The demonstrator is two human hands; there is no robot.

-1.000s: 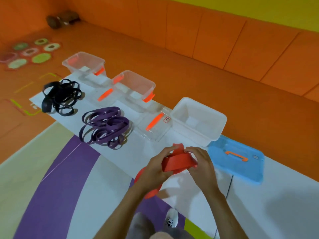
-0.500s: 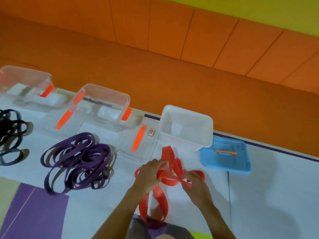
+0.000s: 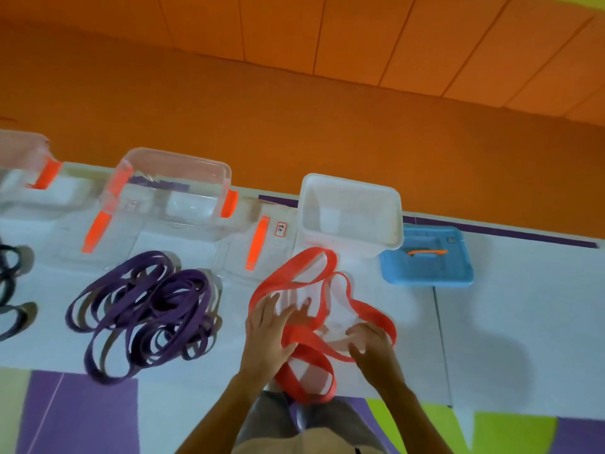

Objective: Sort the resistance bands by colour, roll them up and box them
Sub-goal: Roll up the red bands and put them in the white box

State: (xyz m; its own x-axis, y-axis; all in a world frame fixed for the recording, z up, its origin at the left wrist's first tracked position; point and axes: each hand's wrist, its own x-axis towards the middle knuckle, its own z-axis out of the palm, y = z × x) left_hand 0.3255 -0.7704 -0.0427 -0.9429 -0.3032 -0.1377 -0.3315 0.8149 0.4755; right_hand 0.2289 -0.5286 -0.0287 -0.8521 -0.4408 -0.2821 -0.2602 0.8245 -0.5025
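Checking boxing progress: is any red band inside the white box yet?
No, the white box shows only its bare inside, and the red band lies loose on the white mat in front of it.

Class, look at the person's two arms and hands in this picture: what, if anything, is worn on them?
The left arm and right arm are bare to the picture's lower edge: no sleeves show. The left hand and right hand wear no gloves, and no watch, bracelet or ring can be seen, though both hands are blurred.
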